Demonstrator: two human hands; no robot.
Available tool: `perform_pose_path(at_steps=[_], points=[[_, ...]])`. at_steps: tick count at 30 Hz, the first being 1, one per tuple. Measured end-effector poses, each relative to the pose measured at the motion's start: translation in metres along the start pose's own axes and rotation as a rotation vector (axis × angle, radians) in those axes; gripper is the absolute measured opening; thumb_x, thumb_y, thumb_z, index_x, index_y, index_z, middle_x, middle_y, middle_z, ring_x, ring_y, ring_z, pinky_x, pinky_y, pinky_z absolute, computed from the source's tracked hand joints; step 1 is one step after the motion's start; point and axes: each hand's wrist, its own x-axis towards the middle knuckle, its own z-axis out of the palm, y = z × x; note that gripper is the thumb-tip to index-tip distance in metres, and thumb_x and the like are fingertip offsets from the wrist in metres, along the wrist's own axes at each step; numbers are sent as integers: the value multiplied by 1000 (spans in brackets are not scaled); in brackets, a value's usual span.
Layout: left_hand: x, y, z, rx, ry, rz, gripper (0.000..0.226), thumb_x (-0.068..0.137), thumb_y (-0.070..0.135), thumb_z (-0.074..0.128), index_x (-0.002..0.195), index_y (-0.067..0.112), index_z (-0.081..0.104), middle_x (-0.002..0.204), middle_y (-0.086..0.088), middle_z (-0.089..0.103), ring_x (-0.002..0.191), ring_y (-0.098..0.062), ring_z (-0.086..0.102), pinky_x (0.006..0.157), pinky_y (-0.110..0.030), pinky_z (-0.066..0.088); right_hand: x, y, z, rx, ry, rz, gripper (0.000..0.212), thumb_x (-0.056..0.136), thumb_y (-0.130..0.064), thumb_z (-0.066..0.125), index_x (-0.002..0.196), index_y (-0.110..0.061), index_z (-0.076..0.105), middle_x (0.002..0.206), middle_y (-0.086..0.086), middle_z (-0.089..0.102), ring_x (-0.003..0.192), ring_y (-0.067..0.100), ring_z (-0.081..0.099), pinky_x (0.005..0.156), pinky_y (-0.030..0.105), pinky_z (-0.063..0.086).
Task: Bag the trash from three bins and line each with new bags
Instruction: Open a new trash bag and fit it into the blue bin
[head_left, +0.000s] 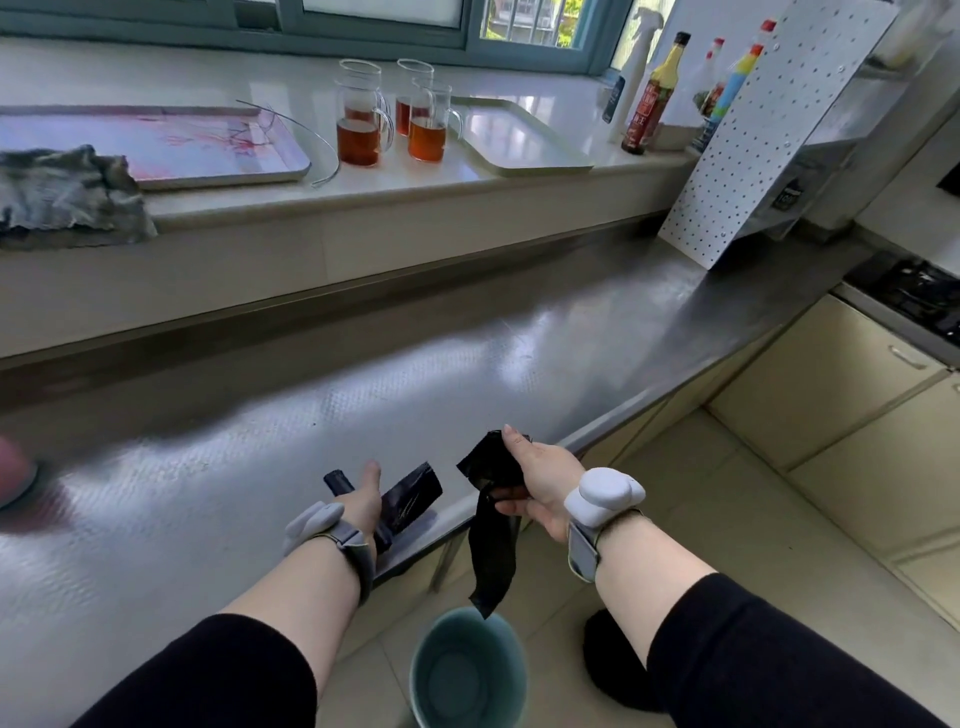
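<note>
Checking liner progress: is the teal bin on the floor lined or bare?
Bare. The teal bin shows only its own inner wall and bottom, no bag over the rim; the black bag hangs above it from the right hand.

The steel bench (363, 374) lies bare across its middle; a black bag roll (410, 501) sits at its front edge, a white perforated panel (753, 156) blocks its right end.
</note>
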Motion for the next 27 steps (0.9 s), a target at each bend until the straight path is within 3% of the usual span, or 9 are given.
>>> perform_pose_path(at_steps=[3, 6, 8, 12, 15, 18, 20, 24, 27], points=[[-35, 14, -2, -134, -95, -49, 81, 73, 72, 56, 117, 4, 50, 103, -17, 60, 89, -32, 60, 90, -41, 47, -5, -2, 1, 50, -26, 4, 30, 95, -37, 55, 93, -8, 63, 80, 12, 63, 63, 25, 59, 56, 32, 51], [-68, 22, -3, -146, -107, -14, 39, 88, 41, 59, 99, 7, 43, 80, -6, 46, 73, -22, 43, 76, -35, 39, -12, -5, 0, 92, -57, 9, 24, 99, -26, 50, 87, -8, 60, 77, 12, 62, 64, 27, 58, 58, 34, 51], [-84, 23, 1, -87, -117, -4, 15, 86, 16, 58, 91, 4, 52, 69, -13, 55, 71, -24, 43, 73, -35, 42, -14, -8, -1, 130, -61, 9, 22, 100, -20, 47, 93, -5, 60, 80, 14, 62, 65, 28, 59, 58, 36, 51], [-115, 11, 18, 75, -392, 188, 45, 67, -14, 55, 105, 6, 66, 107, -11, 67, 90, -22, 59, 67, -30, 48, -18, -17, -2, 257, -65, 22, 20, 101, -15, 44, 105, -1, 56, 82, 17, 62, 65, 28, 60, 57, 35, 53], [-151, 2, 35, 175, -601, 270, 38, 71, -6, 70, 106, 9, 67, 99, -6, 71, 94, -21, 64, 77, -30, 51, -22, -26, -5, 348, -104, 10, 20, 101, -15, 43, 96, 0, 55, 80, 17, 61, 66, 29, 61, 54, 34, 54], [-165, 0, 47, 344, -474, 411, 6, 83, 22, 72, 86, 16, 71, 80, 0, 70, 73, -14, 63, 72, -26, 48, -27, -32, -10, 425, -144, -5, 19, 101, -13, 43, 99, 3, 53, 85, 18, 59, 66, 29, 62, 50, 32, 56], [-166, 4, 51, 332, -404, 428, 18, 88, 26, 65, 75, 16, 71, 79, -5, 69, 71, -18, 62, 70, -27, 45, -28, -34, -19, 448, -146, -43, 17, 101, -12, 44, 109, 1, 52, 91, 17, 58, 67, 28, 62, 49, 29, 56], [-185, 28, 52, -92, -536, 139, 24, 96, 21, 55, 109, 4, 66, 106, -21, 70, 103, -36, 65, 75, -38, 56, -26, -22, -49, 389, -77, -87, 27, 97, -9, 51, 124, -8, 49, 90, 9, 56, 69, 23, 59, 57, 29, 50], [-200, 50, 48, -267, -595, 11, 31, 100, 24, 46, 100, -1, 64, 91, -21, 72, 86, -33, 70, 82, -43, 53, -31, -8, -65, 238, -171, -90, 31, 91, -6, 58, 122, -5, 56, 83, 5, 65, 69, 15, 63, 59, 23, 47]])
